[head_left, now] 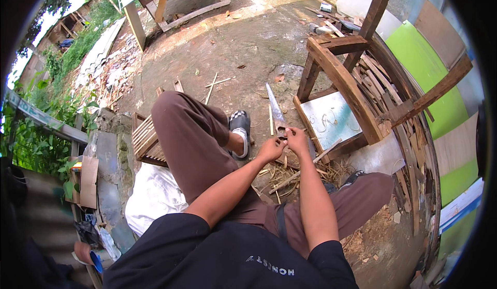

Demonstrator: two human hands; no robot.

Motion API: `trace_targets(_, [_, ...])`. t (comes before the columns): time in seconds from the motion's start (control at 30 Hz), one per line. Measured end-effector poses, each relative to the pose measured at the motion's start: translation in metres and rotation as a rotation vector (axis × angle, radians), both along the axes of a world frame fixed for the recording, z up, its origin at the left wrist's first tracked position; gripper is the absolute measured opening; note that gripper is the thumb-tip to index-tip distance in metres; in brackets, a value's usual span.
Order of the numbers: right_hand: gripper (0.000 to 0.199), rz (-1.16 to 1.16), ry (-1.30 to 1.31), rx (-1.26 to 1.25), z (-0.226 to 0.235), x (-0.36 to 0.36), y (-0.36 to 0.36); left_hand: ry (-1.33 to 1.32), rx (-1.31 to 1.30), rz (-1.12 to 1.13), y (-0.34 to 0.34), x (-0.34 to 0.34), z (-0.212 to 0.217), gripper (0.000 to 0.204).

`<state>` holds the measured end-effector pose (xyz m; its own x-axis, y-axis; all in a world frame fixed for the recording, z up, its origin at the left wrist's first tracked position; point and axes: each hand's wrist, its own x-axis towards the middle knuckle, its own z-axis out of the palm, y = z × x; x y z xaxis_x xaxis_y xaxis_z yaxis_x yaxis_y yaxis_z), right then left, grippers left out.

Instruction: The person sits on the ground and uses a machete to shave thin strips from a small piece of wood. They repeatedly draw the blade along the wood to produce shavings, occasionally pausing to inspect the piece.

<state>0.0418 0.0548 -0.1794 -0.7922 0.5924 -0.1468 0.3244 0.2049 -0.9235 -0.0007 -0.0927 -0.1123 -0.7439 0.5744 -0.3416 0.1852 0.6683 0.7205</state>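
Your left hand [271, 150] and right hand [296, 141] meet, fingers bent at a small dark piece [282, 138] between them; whether either grips it, I can't tell. The saw [276, 106] sits just beyond, so a forward slip could cut you.

A: what's that small dark piece [282, 138] held up just short of the long grey metal handsaw [276, 108]?

B: can't tell tbh, mostly hidden. saw's lying on the concrete ground [228, 66], well in from its edges, blade tapering toward a tip pointing away.
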Motion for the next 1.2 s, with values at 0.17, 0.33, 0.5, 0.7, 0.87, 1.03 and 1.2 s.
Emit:
trace_targets(0.17, [0.028,0.088,-0.213,-0.005,-0.054,0.010,-0.016,0.062,0.032,0.116,-0.027,-0.020,-0.018,0.049])
trace_targets(0.33, [0.029,0.225,-0.396,0.052,-0.071,0.013,-0.049,-0.085,-0.051,0.338,-0.055,-0.046,-0.071,0.050])
trace_targets(0.5, [0.027,0.224,-0.467,-0.115,-0.084,-0.007,-0.062,-0.358,-0.053,0.781,-0.044,-0.078,-0.125,0.045])
trace_targets(0.7, [0.033,0.230,-0.589,-0.112,-0.117,-0.079,-0.086,-0.502,-0.053,1.140,-0.053,-0.084,-0.140,0.039])
trace_targets(0.87, [0.047,0.273,-0.739,0.127,-0.149,-0.141,-0.106,-0.555,-0.004,1.219,-0.068,-0.075,-0.140,0.037])
trace_targets(1.03, [0.044,0.292,-0.851,0.241,-0.142,-0.177,-0.125,-0.449,0.001,1.171,-0.071,-0.082,-0.137,0.030])
trace_targets(1.2, [0.051,0.390,-0.940,0.038,-0.154,-0.186,-0.113,-0.437,-0.011,1.157,-0.067,-0.101,-0.126,0.027])
